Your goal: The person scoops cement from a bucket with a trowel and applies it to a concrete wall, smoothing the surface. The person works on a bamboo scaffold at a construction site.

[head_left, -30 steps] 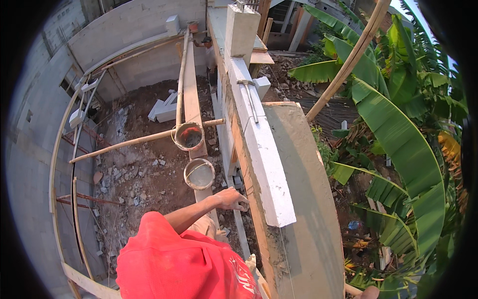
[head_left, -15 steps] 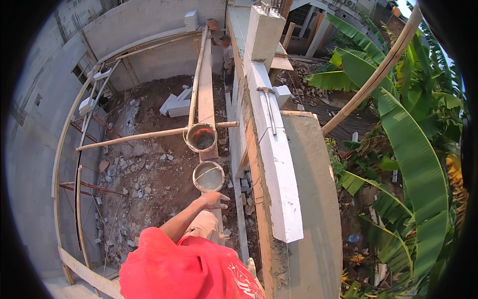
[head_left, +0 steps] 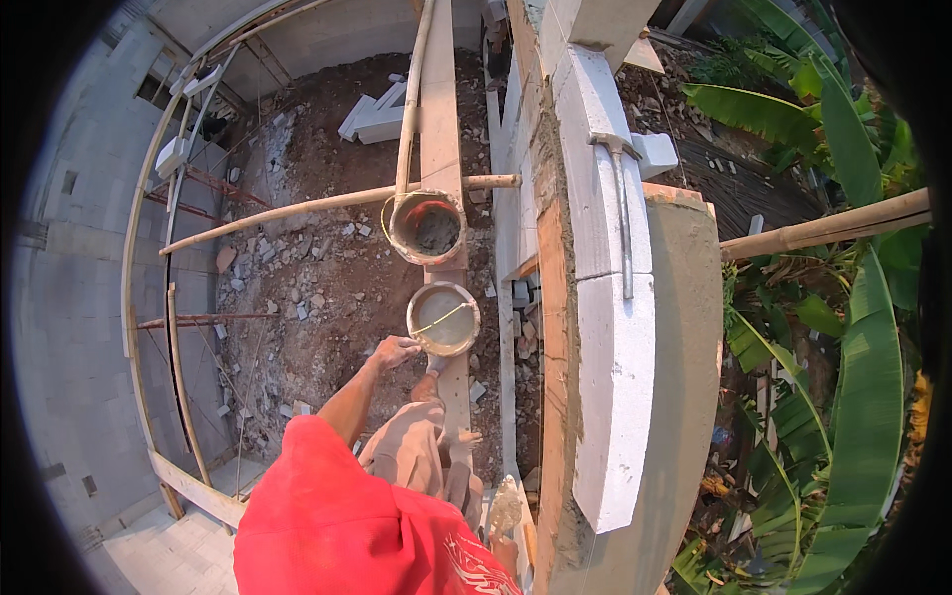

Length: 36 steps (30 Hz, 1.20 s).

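Note:
My left hand (head_left: pixel 397 351) is beside the lower left rim of a round bucket (head_left: pixel 416 330) of grey watery liquid with a thin yellow handle across it. Its fingers are curled together; anything between them is too small to make out. Low in the picture, partly hidden by my red sleeve, my right hand (head_left: pixel 505 551) grips a trowel (head_left: pixel 506 509) with a mortar-caked blade. Beyond the first bucket stands a second bucket (head_left: pixel 401 239) with grey mortar inside and a reddish inner wall. A hammer (head_left: pixel 625 213) lies on the white blocks (head_left: pixel 610 397) along the wall top.
Both buckets stand on a narrow plank (head_left: pixel 441 129), where my bare foot (head_left: pixel 432 382) also rests. A bamboo pole (head_left: pixel 327 205) crosses by the far bucket. Rubble-strewn ground (head_left: pixel 317 268) lies below. At right are a mortar-coated slab (head_left: pixel 684 327) and banana leaves (head_left: pixel 863 397).
My left hand has moved to the left of the near bucket's rim, its fingers going from outstretched to curled. The view has shifted, and more of the trowel shows.

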Each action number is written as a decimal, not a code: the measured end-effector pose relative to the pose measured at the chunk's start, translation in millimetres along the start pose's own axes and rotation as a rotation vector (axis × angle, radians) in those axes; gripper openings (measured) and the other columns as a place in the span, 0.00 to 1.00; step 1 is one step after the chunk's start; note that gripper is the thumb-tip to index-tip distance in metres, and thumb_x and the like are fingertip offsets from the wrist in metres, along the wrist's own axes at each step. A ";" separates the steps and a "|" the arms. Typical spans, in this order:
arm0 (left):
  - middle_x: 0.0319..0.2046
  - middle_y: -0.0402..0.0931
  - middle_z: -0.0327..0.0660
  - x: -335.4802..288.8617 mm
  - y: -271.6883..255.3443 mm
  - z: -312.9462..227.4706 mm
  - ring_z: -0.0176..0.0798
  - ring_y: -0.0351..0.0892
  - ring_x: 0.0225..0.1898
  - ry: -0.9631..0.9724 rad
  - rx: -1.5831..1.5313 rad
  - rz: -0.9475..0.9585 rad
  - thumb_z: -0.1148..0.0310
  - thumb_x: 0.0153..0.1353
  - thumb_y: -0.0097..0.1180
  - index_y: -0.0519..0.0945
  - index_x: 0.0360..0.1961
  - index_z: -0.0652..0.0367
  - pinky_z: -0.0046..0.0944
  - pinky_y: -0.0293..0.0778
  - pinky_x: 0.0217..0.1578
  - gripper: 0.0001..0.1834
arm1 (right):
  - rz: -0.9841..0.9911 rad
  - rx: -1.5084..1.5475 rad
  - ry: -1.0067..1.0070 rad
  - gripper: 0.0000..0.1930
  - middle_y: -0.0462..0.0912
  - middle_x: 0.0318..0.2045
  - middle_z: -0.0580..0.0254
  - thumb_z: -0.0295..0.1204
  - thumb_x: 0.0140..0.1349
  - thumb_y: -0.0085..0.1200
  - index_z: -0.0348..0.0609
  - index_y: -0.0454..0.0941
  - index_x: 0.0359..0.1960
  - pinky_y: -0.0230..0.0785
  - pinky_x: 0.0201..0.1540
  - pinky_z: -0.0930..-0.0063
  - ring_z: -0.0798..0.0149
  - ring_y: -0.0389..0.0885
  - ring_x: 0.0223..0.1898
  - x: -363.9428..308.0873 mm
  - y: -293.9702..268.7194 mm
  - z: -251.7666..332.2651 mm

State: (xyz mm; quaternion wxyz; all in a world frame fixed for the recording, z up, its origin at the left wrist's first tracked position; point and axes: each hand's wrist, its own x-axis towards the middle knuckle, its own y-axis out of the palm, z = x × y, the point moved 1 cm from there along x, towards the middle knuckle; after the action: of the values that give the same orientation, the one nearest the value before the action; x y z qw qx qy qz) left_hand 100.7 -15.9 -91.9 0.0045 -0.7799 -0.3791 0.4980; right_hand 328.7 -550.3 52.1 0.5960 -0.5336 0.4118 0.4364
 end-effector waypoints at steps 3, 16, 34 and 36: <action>0.47 0.86 0.40 88.5 -23.8 17.2 0.38 0.84 0.48 -0.138 -0.497 -0.047 0.54 0.68 0.60 0.82 0.59 0.54 0.43 0.76 0.51 0.23 | 0.045 0.187 -0.017 0.21 0.84 0.24 0.56 0.43 0.65 0.62 0.32 0.80 0.40 0.73 0.33 0.60 0.59 0.85 0.27 16.8 7.5 30.1; 0.77 0.48 0.53 387.6 -27.0 67.9 0.63 0.53 0.74 -0.448 -1.231 -0.314 0.38 0.66 0.56 0.55 0.77 0.55 0.68 0.55 0.69 0.48 | -0.021 0.020 0.211 0.24 0.84 0.24 0.55 0.42 0.64 0.62 0.29 0.78 0.46 0.73 0.32 0.63 0.60 0.84 0.26 133.6 52.5 178.4; 0.37 0.87 0.45 395.2 -78.4 -34.9 0.42 0.85 0.35 -0.235 -0.600 -0.884 0.65 0.45 0.71 0.85 0.53 0.55 0.43 0.80 0.40 0.29 | -0.108 0.046 0.060 0.29 0.84 0.24 0.54 0.41 0.62 0.63 0.25 0.74 0.54 0.74 0.32 0.66 0.63 0.84 0.25 94.8 28.1 188.5; 0.34 0.85 0.45 334.4 -84.0 -33.5 0.43 0.85 0.35 -0.104 -0.666 -0.859 0.65 0.46 0.71 0.84 0.53 0.59 0.44 0.80 0.42 0.29 | -0.124 0.054 0.006 0.30 0.84 0.24 0.53 0.41 0.62 0.63 0.24 0.73 0.55 0.75 0.32 0.66 0.63 0.84 0.25 80.2 20.9 182.5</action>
State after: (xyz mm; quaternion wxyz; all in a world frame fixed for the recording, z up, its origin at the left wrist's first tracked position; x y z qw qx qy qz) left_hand 150.0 255.7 -301.3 -0.0586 -0.4883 -0.8006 0.3422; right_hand 335.6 -361.1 -13.8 0.6346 -0.5433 0.3914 0.3858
